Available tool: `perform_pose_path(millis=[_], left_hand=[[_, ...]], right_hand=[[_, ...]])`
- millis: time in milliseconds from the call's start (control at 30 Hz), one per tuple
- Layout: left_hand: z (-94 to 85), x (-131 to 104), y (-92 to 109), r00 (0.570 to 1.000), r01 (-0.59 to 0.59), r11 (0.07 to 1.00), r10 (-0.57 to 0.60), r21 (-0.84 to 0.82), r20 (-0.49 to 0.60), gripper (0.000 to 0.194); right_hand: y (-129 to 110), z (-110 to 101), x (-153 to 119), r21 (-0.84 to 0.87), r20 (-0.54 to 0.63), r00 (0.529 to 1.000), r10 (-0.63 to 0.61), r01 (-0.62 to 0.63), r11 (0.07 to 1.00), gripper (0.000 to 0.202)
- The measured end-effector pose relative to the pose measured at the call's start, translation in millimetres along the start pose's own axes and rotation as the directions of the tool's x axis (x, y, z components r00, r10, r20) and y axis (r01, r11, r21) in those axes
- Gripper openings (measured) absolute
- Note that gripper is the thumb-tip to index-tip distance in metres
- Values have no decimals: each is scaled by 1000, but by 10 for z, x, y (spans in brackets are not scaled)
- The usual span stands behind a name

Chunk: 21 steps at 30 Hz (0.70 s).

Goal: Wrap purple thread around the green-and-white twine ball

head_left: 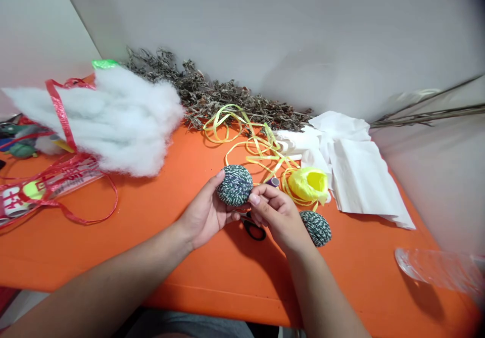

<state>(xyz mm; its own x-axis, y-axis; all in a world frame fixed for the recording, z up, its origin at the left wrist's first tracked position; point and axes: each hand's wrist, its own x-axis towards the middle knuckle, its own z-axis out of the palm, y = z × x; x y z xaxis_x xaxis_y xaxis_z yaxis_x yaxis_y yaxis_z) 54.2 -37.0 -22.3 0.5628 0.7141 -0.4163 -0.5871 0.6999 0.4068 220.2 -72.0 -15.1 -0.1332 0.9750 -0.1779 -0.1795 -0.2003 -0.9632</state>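
Note:
A round ball wrapped in dark green and white twisted yarn [235,185] rests in my left hand [206,211], held between the thumb and fingers above the table. My right hand [273,211] is at the ball's right side, thumb and forefinger pinched together; whatever is between them is too small to make out. Below the hands lie scissors [254,231] with black handles, their blades partly hidden. A second ball of the same yarn [316,228] sits on the table just right of my right wrist. Behind my right fingers shows a purple thread spool [273,182].
White stuffing [132,121] and a red plastic bag [64,176] lie left on the orange table [151,216]. Dried twigs [212,95] line the wall. Yellow ribbon [308,184], white tissue sheets [367,176] and a clear plastic bottle [435,270] are on the right.

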Motion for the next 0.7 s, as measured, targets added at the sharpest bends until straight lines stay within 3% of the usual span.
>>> perform_pose_path(millis=[167, 367, 700], left_hand=[[-40, -17, -57, 996, -90, 990, 88, 104, 23, 42], [-43, -8, -80, 980, -198, 964, 195, 179, 31, 31], [-26, 14, -36, 985, -155, 987, 157, 35, -64, 27]], right_hand=[[-8, 1, -19, -21, 13, 1000, 2, -1, 1000, 25], [-34, 3, -22, -39, 26, 999, 22, -21, 999, 25], [23, -20, 11, -15, 13, 1000, 10, -10, 1000, 24]])
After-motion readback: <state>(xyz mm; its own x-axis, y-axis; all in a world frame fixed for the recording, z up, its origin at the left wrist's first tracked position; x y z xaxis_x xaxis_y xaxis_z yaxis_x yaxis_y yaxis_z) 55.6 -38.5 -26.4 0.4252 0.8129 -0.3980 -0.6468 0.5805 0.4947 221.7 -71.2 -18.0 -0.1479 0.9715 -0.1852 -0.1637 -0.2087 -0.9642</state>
